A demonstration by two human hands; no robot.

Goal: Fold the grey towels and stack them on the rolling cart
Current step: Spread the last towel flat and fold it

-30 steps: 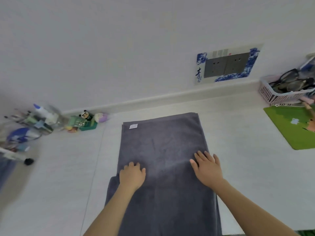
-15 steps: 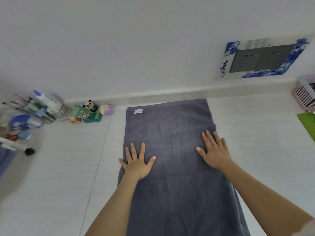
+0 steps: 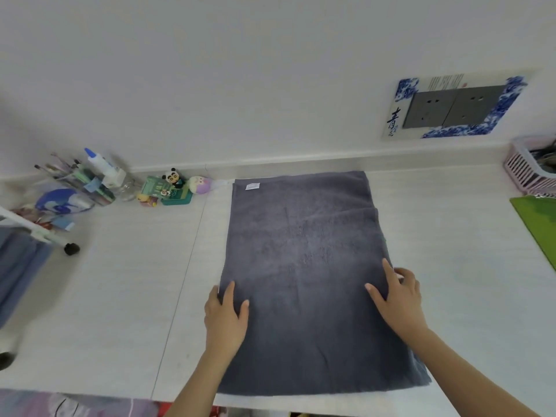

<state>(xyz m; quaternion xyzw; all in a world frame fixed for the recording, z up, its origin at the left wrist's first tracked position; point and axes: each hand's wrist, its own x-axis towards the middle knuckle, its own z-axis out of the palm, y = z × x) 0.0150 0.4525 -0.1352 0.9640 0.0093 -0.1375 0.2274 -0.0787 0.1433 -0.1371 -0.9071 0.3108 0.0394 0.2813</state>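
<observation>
The grey towel lies flat on the pale desk, folded double, its far edge near the wall and a small white label at its far left corner; its near edge reaches the desk's front edge. The left hand sits at the towel's left edge, thumb on top and fingers tucked beneath the cloth, pinching it; the right hand grips the right edge likewise, index finger and thumb spread on top, the other fingers curled round the side.

To the left stand a clutter of brushes and bottles and small toy figures, well apart from the towel; further left, blurred, a white frame with a black caster and grey cloth hanging, mostly cut off. At right a green mat and a pink basket are cropped by the frame; grey sockets sit on the wall.
</observation>
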